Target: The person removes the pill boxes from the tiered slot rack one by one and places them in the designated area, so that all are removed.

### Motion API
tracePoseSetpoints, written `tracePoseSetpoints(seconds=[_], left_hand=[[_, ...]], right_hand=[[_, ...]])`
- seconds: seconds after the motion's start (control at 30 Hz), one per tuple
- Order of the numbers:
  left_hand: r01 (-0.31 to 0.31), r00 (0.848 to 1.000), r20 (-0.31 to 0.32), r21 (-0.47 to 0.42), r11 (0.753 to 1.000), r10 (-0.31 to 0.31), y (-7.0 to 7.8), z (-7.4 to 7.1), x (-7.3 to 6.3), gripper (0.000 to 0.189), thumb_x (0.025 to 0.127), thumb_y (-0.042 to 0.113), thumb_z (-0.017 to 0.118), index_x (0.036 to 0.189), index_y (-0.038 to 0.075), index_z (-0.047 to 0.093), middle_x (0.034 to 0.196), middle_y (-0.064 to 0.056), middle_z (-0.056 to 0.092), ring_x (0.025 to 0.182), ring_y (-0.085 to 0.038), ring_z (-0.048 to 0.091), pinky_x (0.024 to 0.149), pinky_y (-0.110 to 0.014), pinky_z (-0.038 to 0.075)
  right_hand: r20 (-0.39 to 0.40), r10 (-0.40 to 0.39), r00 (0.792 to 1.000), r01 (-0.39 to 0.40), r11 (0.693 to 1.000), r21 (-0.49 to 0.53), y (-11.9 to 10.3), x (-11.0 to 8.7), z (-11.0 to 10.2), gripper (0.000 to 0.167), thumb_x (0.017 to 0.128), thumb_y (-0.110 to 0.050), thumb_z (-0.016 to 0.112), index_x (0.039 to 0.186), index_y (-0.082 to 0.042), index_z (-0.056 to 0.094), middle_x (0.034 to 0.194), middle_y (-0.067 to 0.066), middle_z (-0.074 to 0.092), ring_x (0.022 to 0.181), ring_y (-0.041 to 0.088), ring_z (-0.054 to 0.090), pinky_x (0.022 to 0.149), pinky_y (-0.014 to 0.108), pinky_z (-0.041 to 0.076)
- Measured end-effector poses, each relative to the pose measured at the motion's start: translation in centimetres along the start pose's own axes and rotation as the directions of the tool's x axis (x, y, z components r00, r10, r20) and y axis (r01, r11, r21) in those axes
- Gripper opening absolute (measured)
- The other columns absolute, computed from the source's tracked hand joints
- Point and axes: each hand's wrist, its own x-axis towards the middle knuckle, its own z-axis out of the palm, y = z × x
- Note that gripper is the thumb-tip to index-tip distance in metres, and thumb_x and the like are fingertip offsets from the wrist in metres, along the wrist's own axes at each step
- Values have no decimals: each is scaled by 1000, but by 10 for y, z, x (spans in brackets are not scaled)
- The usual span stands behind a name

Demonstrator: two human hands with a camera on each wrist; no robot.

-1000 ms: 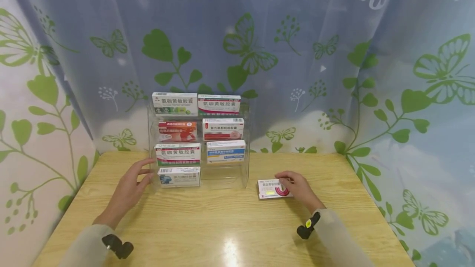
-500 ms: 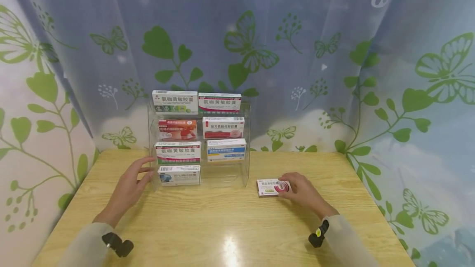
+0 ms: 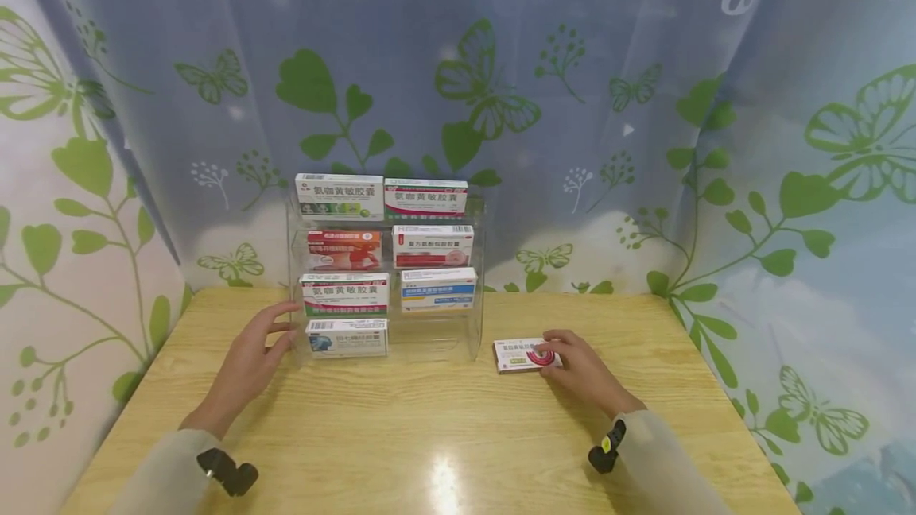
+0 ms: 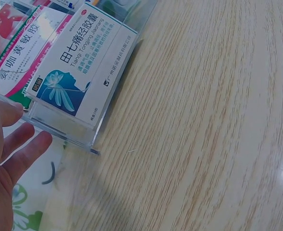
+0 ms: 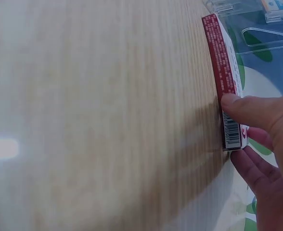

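Note:
My right hand (image 3: pixel 590 376) pinches the right end of a white medicine box (image 3: pixel 511 354) with a red arc design, low at the tabletop. In the right wrist view its thumb presses the box's maroon side (image 5: pixel 219 57), above a barcode; the other fingers are at the far side and end. A clear tiered rack (image 3: pixel 432 338) stands left of that box. At the rack's left edge my left hand (image 3: pixel 250 360) rests its spread fingertips, beside a white box with a blue head picture (image 4: pixel 59 91) in the bottom tier.
Several medicine boxes fill the upper tiers, among them a red box (image 3: pixel 343 250) and a blue-striped box (image 3: pixel 438 292). The bottom tier's right slot holds no box. A patterned curtain (image 3: pixel 572 141) hangs behind the wooden table (image 3: pixel 358 435).
My right hand has shifted its hold toward the box's right end, and the box has moved slightly toward the back. My left hand stays at the rack's edge.

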Motion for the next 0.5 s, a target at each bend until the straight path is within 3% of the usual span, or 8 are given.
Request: tracePoseSetpoints(seconds=[0.3, 0.5], left_hand=[[-9, 1000, -10, 2, 1000, 9, -1, 1, 1, 48, 111, 1, 59, 158, 5, 49, 164, -30, 45, 128, -53, 66, 93, -66, 65], [-13, 1000, -8, -1, 1000, 13, 0, 0, 0, 48, 111, 2, 59, 158, 6, 50, 164, -29, 45, 129, -53, 66, 93, -65, 65]], right_hand=[[-38, 53, 998, -55, 997, -56, 4, 31, 4, 33, 97, -6, 82, 129, 2, 77, 147, 29, 61, 137, 51, 59, 117, 67, 49], [-40, 118, 992, -119, 993, -26, 7, 42, 7, 34, 98, -6, 80, 131, 2, 76, 151, 29, 59, 140, 50, 57, 119, 66, 48]])
